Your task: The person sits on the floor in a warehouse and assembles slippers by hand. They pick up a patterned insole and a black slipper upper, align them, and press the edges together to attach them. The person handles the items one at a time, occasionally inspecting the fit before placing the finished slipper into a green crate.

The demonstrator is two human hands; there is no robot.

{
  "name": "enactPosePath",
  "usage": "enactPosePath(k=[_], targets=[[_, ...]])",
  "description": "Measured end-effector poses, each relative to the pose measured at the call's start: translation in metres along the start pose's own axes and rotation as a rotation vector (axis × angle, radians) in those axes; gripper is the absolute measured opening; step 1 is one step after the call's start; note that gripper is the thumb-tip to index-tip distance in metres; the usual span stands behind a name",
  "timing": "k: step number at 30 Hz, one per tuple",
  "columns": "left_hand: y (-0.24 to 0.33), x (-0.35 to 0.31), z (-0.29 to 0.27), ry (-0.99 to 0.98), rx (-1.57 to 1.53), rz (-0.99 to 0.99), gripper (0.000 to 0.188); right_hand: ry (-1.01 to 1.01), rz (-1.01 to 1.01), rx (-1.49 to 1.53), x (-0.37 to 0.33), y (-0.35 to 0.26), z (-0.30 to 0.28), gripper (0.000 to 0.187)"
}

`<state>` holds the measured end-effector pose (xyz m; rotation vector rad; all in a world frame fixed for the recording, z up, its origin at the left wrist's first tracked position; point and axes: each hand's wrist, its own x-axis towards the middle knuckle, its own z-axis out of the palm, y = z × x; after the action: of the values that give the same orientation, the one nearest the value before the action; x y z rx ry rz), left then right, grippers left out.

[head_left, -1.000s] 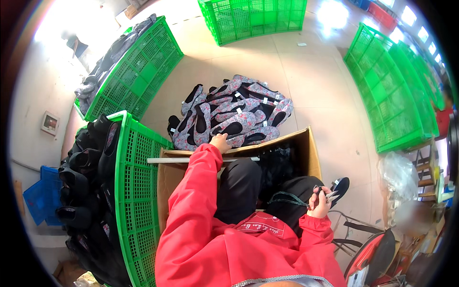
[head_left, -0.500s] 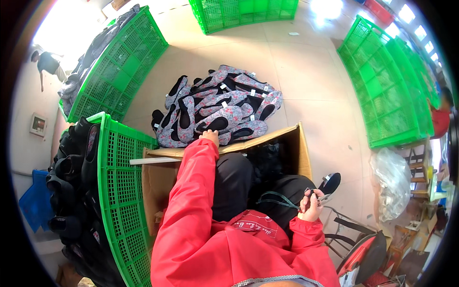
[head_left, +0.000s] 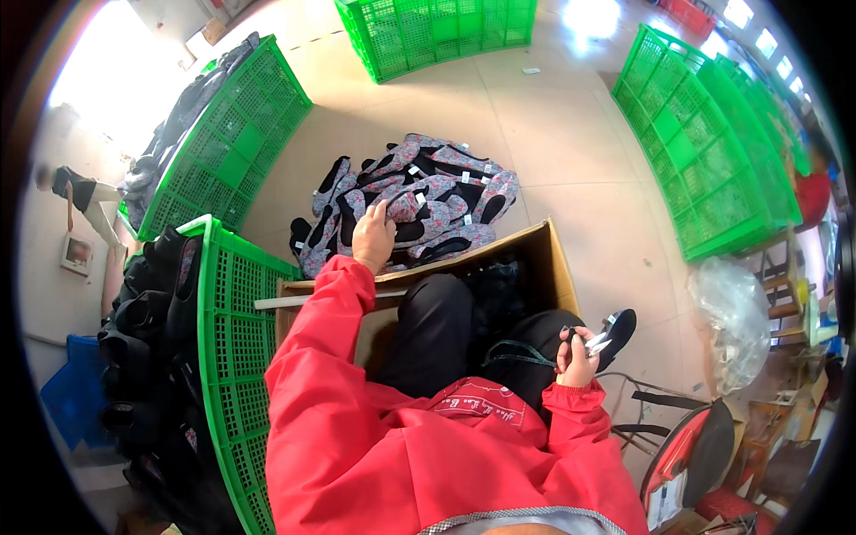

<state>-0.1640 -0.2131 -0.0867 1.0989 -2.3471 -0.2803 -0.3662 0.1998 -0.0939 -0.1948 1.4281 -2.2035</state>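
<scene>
A heap of grey floral slippers (head_left: 437, 192) with black linings and small white tags lies on the floor ahead of me. My left hand (head_left: 374, 236) reaches out over the near side of this heap, its fingers stretched and no item visible in them. Whether the fingertips touch a slipper is hard to make out. At the right, beside my knee, my right hand (head_left: 577, 360) is closed on a small pair of scissors (head_left: 599, 343), silver blades pointing outward. A dark green cord (head_left: 522, 349) runs from that hand across my thigh.
An open cardboard box (head_left: 557, 267) surrounds my legs, with black items inside. A green crate (head_left: 236, 330) of black shoes (head_left: 134, 357) stands close at left. Other green crates (head_left: 704, 143) stand around. A clear plastic bag (head_left: 731, 321) and a chair (head_left: 682, 464) are at right.
My left hand has moved farther onto the heap from its near edge, and slippers there have shifted. The right hand stays by my knee, the scissors now showing more plainly. A person at far left has moved.
</scene>
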Motion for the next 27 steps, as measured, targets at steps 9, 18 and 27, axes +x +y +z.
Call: enactPosePath(k=[9,18,27], targets=[[0.082,-0.065,-0.193,-0.469,-0.511,-0.093,0.05,-0.224,0.222,-0.109,-0.021,-0.012,0.04,0.017],[0.119,-0.182,-0.192,-0.797,-0.736,-0.214,0.049,-0.855,0.144,-0.11,-0.103,-0.018,0.106,0.048],[0.136,-0.209,-0.172,-0.621,-0.279,-0.076,0.049,-0.71,-0.046,-0.217,-0.106,0.027,0.101,0.032]])
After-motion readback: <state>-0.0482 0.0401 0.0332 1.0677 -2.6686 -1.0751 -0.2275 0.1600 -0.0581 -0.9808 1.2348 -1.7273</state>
